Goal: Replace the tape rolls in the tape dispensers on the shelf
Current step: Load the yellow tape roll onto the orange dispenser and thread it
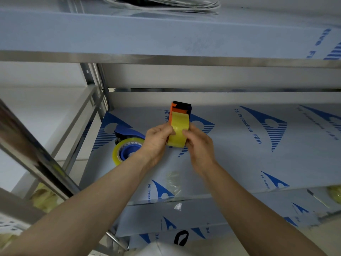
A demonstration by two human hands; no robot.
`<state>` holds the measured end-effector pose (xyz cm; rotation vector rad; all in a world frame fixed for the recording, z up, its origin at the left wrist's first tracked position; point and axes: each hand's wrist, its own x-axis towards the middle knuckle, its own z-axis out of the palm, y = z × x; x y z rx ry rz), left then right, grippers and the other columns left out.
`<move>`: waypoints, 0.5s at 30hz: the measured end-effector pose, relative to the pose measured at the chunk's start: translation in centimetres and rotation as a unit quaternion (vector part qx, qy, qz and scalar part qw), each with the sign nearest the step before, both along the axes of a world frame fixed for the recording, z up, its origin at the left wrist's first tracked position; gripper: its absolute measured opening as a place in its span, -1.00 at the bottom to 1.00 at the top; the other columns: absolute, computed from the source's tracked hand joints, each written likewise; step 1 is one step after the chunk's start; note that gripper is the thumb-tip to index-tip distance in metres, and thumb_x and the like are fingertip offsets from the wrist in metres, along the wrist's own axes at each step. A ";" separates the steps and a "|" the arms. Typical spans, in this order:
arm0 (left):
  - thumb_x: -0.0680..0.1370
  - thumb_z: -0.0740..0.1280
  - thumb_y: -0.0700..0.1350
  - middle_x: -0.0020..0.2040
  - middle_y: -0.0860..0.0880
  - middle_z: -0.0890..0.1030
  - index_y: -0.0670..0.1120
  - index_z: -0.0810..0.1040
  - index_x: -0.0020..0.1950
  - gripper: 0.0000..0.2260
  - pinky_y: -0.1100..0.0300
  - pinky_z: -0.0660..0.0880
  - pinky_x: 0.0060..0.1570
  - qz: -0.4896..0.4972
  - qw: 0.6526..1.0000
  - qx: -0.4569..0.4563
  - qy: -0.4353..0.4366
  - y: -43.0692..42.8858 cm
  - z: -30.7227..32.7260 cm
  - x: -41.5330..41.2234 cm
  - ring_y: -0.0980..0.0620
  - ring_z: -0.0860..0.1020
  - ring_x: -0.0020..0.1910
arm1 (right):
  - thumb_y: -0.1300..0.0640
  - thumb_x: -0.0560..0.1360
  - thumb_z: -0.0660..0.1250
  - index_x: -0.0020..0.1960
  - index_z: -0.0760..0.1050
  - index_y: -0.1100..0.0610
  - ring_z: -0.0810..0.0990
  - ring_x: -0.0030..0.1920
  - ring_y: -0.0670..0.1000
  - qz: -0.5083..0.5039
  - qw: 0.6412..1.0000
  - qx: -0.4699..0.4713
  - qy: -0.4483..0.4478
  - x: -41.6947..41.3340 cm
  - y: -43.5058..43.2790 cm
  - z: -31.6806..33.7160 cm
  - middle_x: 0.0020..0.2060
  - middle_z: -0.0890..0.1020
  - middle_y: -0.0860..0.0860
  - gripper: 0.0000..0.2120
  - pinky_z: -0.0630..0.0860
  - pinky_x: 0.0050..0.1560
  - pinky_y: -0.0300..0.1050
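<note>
An orange and black tape dispenser (pixel 180 107) loaded with a yellow tape roll (pixel 179 129) is held above the middle shelf (pixel 239 159). My left hand (pixel 156 141) grips its left side, thumb on the roll. My right hand (pixel 199 145) holds the right side, fingertips pressing on the roll's face. To the left, a blue tape dispenser (pixel 127 134) lies on the shelf with a clear yellowish tape roll (pixel 122 150) around its blue hub.
The steel shelf is covered in white protective film with blue logos. A crumpled clear wrapper (pixel 174 182) lies near the front edge. An upper shelf (pixel 166 58) hangs overhead with folded plastic on top. A steel post (pixel 36 154) runs at left. Yellowish items sit lower left and far right.
</note>
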<state>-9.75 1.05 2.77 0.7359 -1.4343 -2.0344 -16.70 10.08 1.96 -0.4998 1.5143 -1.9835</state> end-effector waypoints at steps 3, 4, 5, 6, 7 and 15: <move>0.43 0.23 -0.40 -0.08 -0.17 0.59 -0.19 0.57 -0.22 -0.82 0.13 0.52 -0.15 -0.038 0.999 -0.018 0.003 0.6 -0.1 0.0 -0.04 0.54 -0.17 | 0.17 0.53 0.22 0.01 0.57 0.14 0.59 -0.15 0.04 -0.023 0.996 0.023 -0.086 -0.5 -0.7 0.9 -0.15 0.63 0.09 -0.84 0.52 -0.16 -0.12; 0.45 0.22 -0.40 -0.05 -0.16 0.61 -0.20 0.61 -0.10 -0.79 0.13 0.54 -0.11 -0.048 0.998 -0.027 0.004 0.8 -0.1 0.0 -0.03 0.56 -0.15 | 0.15 0.54 0.22 0.00 0.56 0.14 0.59 -0.15 0.04 -0.026 0.996 0.024 -0.085 -0.6 -0.8 0.9 -0.15 0.63 0.09 -0.84 0.51 -0.14 -0.11; 0.46 0.22 -0.39 -0.04 -0.14 0.62 -0.22 0.62 0.01 -0.76 0.16 0.55 -0.09 -0.053 0.998 -0.035 0.006 0.9 0.0 0.1 0.01 0.58 -0.14 | 0.16 0.56 0.20 -0.01 0.55 0.13 0.59 -0.16 0.03 -0.023 0.997 0.018 -0.073 -0.6 -0.8 1.0 -0.15 0.63 0.09 -0.84 0.52 -0.12 -0.10; 0.47 0.22 -0.39 -0.04 -0.12 0.63 -0.21 0.62 0.03 -0.76 0.21 0.55 -0.11 -0.051 0.998 -0.040 0.008 0.9 0.0 0.1 0.04 0.58 -0.16 | 0.17 0.57 0.19 -0.02 0.55 0.12 0.60 -0.15 0.02 -0.017 0.998 0.005 -0.058 -0.5 -0.8 0.9 -0.15 0.63 0.08 -0.84 0.53 -0.07 -0.08; 0.48 0.23 -0.37 -0.06 -0.11 0.64 -0.20 0.62 -0.02 -0.78 0.24 0.55 -0.14 -0.048 0.998 -0.042 0.013 0.9 0.1 0.1 0.07 0.58 -0.18 | 0.19 0.58 0.17 -0.01 0.55 0.12 0.60 -0.14 0.03 -0.012 0.999 -0.011 -0.049 -0.4 -0.7 1.0 -0.14 0.63 0.08 -0.82 0.54 -0.03 -0.05; 0.53 0.28 -0.24 -0.25 -0.07 0.62 -0.19 0.58 -0.20 -0.85 0.25 0.52 -0.18 0.022 0.999 -0.001 0.034 1.2 1.2 -0.6 0.07 0.56 -0.28 | 0.21 0.57 0.19 0.22 0.50 0.17 0.59 0.06 0.07 -0.004 0.999 -0.048 0.010 0.1 -0.7 1.4 0.06 0.62 0.12 -0.74 0.54 0.10 -0.08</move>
